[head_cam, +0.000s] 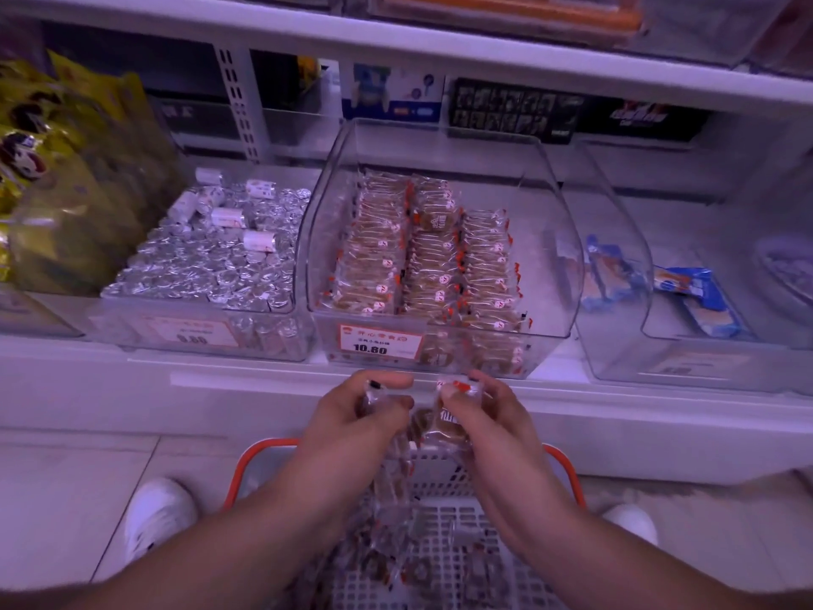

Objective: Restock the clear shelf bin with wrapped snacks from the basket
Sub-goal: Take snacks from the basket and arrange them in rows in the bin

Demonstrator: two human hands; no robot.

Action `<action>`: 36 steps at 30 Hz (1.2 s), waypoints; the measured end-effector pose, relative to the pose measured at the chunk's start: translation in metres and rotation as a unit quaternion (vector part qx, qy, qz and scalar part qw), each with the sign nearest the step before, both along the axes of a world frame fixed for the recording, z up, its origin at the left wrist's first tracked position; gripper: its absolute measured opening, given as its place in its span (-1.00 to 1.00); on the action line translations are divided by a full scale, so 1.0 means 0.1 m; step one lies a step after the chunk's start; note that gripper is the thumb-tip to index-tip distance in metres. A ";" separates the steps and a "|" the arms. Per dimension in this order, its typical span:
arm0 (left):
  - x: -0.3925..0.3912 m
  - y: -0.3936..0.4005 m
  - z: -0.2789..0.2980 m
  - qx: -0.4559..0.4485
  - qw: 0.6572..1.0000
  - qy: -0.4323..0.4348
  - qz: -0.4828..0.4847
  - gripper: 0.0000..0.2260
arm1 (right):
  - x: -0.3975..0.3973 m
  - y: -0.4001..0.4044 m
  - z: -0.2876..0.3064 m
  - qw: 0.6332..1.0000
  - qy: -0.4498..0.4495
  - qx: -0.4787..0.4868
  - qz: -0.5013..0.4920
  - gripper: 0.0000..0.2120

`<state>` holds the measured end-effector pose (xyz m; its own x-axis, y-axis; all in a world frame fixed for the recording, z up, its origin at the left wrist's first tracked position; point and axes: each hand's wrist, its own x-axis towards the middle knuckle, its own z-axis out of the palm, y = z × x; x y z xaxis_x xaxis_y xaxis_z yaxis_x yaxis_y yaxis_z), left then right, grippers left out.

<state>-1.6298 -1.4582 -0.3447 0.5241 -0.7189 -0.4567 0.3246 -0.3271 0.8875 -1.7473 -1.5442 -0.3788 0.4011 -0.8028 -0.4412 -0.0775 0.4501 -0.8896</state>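
Observation:
A clear shelf bin (567, 266) stands in the middle of the lower shelf, holding three rows of brown wrapped snacks (422, 266) behind an orange price tag reading 10.80. Below the shelf edge, my left hand (365, 416) and my right hand (488, 411) both grip a bunch of wrapped snacks (433, 427) between them, fingers closed on the wrappers. Right under my hands sits the basket (444, 521), white mesh with an orange rim, with more wrapped snacks lying in it.
A bin of silver foil candies (211, 261) stands to the left, with yellow bags (66, 178) further left. A clear bin with blue packets (690, 297) sits to the right. An upper shelf board (396, 41) overhangs. My white shoes (158, 517) flank the basket on the tile floor.

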 end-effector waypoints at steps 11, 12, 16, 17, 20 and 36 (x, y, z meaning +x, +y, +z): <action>-0.17 0.14 0.09 0.017 0.996 -0.032 -0.076 -0.69 | 0.03 -0.03 0.14 0.993 -0.082 0.064 -0.060 -0.77; -0.15 0.12 0.06 0.028 0.999 0.009 -0.036 -0.69 | 0.04 -0.02 0.16 0.993 -0.088 0.049 -0.055 -0.78; -0.13 0.03 0.05 0.016 0.992 0.126 -0.002 -0.72 | 0.08 0.03 0.18 0.994 -0.008 -0.107 0.024 -0.76; -0.16 0.03 0.06 -0.009 0.992 0.124 -0.002 -0.73 | 0.09 0.05 0.17 0.989 0.019 -0.137 0.050 -0.72; -0.17 0.05 0.03 -0.046 0.997 0.019 0.051 -0.74 | 0.10 0.15 0.19 0.987 0.023 -0.114 0.113 -0.52; 0.38 -0.07 0.45 -0.154 0.981 0.062 0.099 -0.76 | 0.20 -0.60 1.15 0.960 -0.035 -0.259 0.098 -0.75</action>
